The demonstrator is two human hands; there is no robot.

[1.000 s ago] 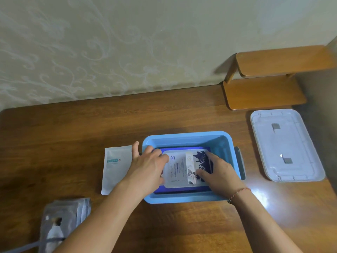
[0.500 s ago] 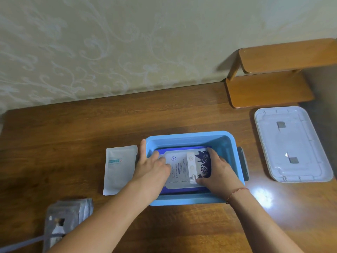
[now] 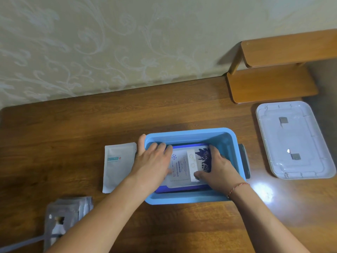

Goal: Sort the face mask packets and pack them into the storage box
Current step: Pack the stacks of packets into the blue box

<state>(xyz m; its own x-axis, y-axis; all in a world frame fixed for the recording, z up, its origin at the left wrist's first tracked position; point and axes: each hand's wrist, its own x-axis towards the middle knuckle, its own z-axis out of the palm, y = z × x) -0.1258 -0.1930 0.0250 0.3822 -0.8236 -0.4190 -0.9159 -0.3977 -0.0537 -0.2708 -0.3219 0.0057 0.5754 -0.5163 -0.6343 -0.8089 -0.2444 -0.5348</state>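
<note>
The blue storage box stands at the middle of the wooden table. Inside it lies a stack of face mask packets, the top packet white with a dark blue print. My left hand presses flat on the packet's left part, with its thumb outside the box's left rim. My right hand grips the packet's right edge, thumb on top and fingers curled down beside it. A white packet stack lies on the table just left of the box. Grey packets lie at the lower left.
The box's white lid lies upside down on the table at the right. A two-tier wooden shelf stands at the back right against the wall. A grey strap crosses the lower left corner.
Both hands stay in the box on the top packet. My left thumb has slid out over the left rim, and the packet has settled slightly deeper.
</note>
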